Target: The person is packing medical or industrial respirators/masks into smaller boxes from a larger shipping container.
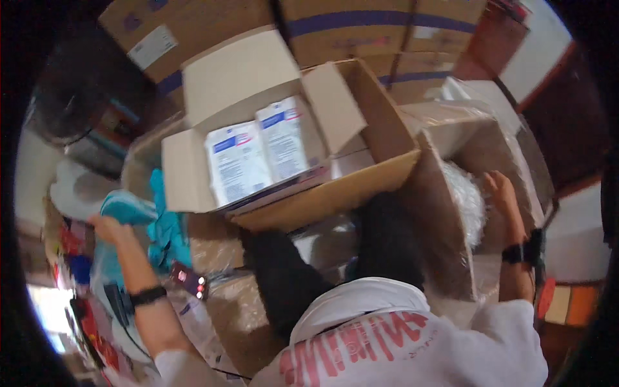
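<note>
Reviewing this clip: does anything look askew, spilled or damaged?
Mildly odd: the open carton sits askew over the larger cardboard box, its edges not lined up with the box's. To its left, teal material hangs in a loose, crumpled bunch. No clear spill or damage shows.

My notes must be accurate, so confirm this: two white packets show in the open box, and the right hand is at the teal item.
Not quite: the left hand, not the right hand, is at the teal item, as the head view shows. Two white packets do show in the open box.
</note>
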Demonstrator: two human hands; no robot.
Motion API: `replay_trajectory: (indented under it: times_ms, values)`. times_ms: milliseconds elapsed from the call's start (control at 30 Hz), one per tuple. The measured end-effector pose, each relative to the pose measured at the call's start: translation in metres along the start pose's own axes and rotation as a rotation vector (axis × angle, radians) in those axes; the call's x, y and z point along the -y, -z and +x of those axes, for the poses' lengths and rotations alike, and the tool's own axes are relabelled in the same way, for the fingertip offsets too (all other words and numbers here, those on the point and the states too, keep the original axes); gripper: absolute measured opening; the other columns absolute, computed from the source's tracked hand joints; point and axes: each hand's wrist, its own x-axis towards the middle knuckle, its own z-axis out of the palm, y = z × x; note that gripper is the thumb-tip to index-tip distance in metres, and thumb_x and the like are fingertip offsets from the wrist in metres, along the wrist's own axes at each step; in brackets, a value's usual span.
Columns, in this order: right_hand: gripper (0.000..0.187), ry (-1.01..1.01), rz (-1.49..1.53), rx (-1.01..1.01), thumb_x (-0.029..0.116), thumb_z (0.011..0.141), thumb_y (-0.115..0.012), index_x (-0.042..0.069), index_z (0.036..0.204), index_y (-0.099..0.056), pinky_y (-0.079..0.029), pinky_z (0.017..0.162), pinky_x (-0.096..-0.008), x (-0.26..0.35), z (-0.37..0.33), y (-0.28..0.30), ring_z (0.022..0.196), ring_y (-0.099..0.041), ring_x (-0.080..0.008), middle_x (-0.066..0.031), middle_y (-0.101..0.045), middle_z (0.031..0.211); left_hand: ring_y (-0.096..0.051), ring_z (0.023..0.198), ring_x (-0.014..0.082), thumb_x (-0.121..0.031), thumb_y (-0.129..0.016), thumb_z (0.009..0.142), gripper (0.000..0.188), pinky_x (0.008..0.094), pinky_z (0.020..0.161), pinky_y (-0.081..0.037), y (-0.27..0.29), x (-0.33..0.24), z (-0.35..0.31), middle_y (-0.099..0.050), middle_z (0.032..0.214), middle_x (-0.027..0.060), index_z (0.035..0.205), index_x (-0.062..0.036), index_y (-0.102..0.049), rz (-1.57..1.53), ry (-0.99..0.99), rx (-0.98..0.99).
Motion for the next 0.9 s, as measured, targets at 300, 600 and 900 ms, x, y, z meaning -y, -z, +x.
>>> replay_trajectory:
  times_ms: [300, 600, 900]
  values:
    - [0.030, 0.471, 0.573, 0.092, 0.009, 0.090, -0.045, 0.001, 0.119, -0.048, -0.029, 0.099, -0.0321, 0.183, -0.006, -0.033, 0.121, -0.040, -0.0247, -0.0207, -0.049, 0.122, -0.053, 0.095, 0.0280, -0.043, -0.047, 0.084, 0.052, 0.0413, 0.079, -0.045, 0.021, 0.060, 0.196, -0.054, 0.104, 0.0155, 0.111, 0.0015, -0.050, 0.054, -0.145, 0.068]
    - [0.060, 0.228, 1.535, 0.861, 0.047, 0.093, -0.027, 0.001, 0.131, -0.033, -0.019, 0.105, -0.0369, 0.389, 0.026, -0.092, 0.128, -0.029, -0.0240, -0.0134, -0.036, 0.135, -0.050, 0.108, 0.0186, -0.016, -0.052, 0.087, 0.038, 0.0297, 0.093, -0.038, -0.069, 0.024, -0.138, -0.052, 0.117, 0.0109, 0.119, 0.0022, -0.047, -0.238, 0.014, 1.385]
    - [0.083, 0.078, 2.200, 1.265, 0.064, 0.083, -0.029, -0.003, 0.132, -0.027, -0.027, 0.104, -0.0403, 0.395, 0.028, -0.111, 0.125, -0.034, -0.0292, -0.0192, -0.030, 0.137, -0.047, 0.101, 0.0165, -0.028, -0.045, 0.091, 0.038, 0.0284, 0.085, -0.036, -0.138, 0.109, -0.221, -0.053, 0.113, 0.0084, 0.115, 0.0015, -0.048, 0.284, 0.153, 1.376]
